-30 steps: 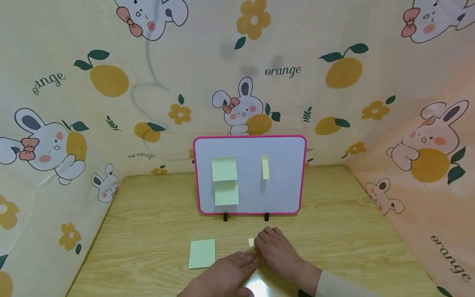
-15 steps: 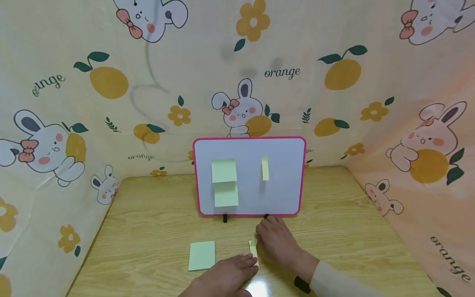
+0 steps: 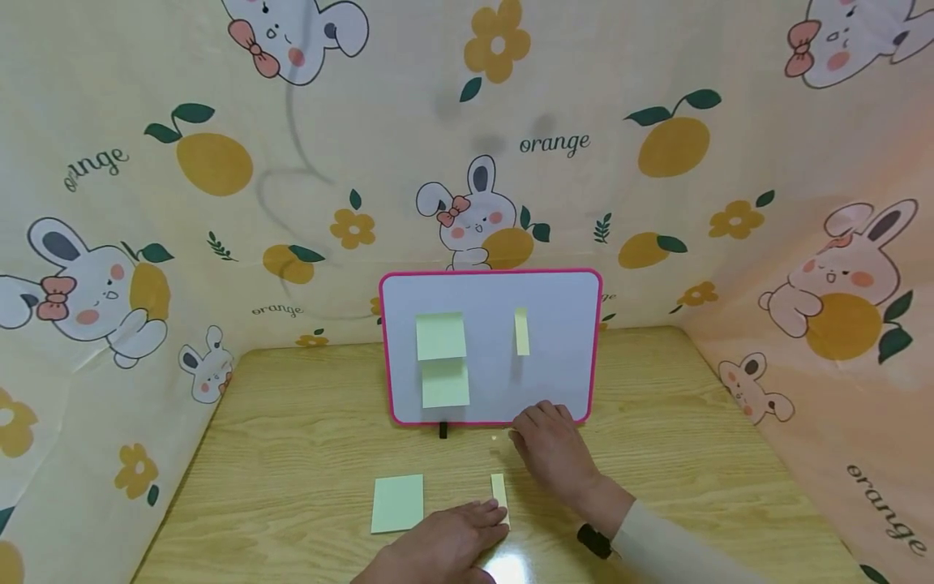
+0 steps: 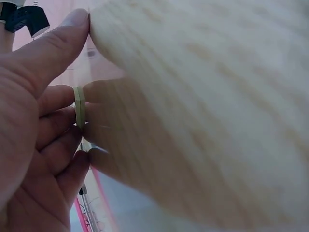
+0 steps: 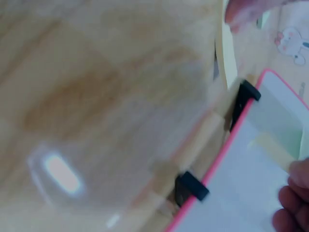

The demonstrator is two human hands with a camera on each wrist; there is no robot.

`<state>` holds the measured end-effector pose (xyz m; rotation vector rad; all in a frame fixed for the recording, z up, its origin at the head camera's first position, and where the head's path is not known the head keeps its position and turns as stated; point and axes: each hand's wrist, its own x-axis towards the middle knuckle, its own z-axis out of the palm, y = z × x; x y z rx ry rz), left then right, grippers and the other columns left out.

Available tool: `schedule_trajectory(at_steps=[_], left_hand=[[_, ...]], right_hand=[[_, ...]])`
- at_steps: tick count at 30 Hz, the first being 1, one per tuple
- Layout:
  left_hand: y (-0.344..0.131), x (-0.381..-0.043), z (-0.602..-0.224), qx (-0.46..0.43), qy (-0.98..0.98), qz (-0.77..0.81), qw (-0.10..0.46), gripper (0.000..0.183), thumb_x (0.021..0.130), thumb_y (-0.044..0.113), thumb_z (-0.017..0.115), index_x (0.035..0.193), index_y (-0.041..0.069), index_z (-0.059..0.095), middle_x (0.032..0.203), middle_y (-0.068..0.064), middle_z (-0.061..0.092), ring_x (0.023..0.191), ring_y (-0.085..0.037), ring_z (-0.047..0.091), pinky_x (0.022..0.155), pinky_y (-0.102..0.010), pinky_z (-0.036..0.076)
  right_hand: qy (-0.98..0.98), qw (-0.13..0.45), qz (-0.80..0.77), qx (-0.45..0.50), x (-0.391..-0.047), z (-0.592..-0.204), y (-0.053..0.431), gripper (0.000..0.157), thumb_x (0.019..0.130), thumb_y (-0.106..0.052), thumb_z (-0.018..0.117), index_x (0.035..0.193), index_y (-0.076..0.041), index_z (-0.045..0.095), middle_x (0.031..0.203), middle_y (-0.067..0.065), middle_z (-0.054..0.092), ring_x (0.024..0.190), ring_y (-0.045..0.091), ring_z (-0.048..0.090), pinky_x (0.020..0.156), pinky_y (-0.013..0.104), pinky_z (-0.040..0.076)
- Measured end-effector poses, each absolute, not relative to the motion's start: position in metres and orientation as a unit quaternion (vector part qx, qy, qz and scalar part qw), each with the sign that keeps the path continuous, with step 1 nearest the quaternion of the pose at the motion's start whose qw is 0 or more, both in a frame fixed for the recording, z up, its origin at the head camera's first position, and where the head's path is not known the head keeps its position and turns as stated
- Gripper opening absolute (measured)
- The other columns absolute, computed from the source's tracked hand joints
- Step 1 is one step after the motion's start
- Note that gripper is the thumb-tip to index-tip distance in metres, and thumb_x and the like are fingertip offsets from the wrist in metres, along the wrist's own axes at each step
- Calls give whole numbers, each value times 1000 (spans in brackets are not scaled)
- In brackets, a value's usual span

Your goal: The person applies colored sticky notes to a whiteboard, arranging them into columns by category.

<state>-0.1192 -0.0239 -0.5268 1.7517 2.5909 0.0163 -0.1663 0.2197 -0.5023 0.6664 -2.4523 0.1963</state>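
Observation:
My right hand (image 3: 558, 454) is in front of the whiteboard (image 3: 558, 349), near its lower edge. In the right wrist view, its fingers (image 5: 300, 174) pinch a narrow yellow sticky note (image 5: 274, 151); in the head view the hand mostly hides that note. My left hand (image 3: 448, 539) rests on the table, its fingertips on the near end of a narrow yellow sticky note pad (image 3: 499, 487). To the left of it lies a square green sticky note pad (image 3: 397, 503). Two green sticky notes (image 3: 441, 336) and a narrow yellow one (image 3: 521, 332) are stuck on the board.
The whiteboard has a pink frame and stands on black feet (image 3: 443, 431) on the wooden table (image 3: 306, 422). Behind and on both sides hangs a cream cloth (image 3: 394, 105) printed with rabbits and oranges. A black wrist device (image 3: 594, 541) sits at my right wrist.
My right hand has moved away from the narrow yellow pad, forward toward the whiteboard, with a strip peeled off. My left hand has stayed on the pad.

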Motion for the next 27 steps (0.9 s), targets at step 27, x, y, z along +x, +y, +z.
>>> schedule_trajectory(at_steps=[27], left_hand=[[-28, -121, -529, 526, 841, 90, 93, 65, 99, 51, 70, 154, 17, 57, 161, 1, 51, 152, -14, 45, 121, -27, 42]], right_hand=[[-817, 487, -5, 308, -218, -481, 248, 29, 111, -11, 46, 91, 0, 64, 97, 12, 71, 88, 31, 66, 77, 44, 59]])
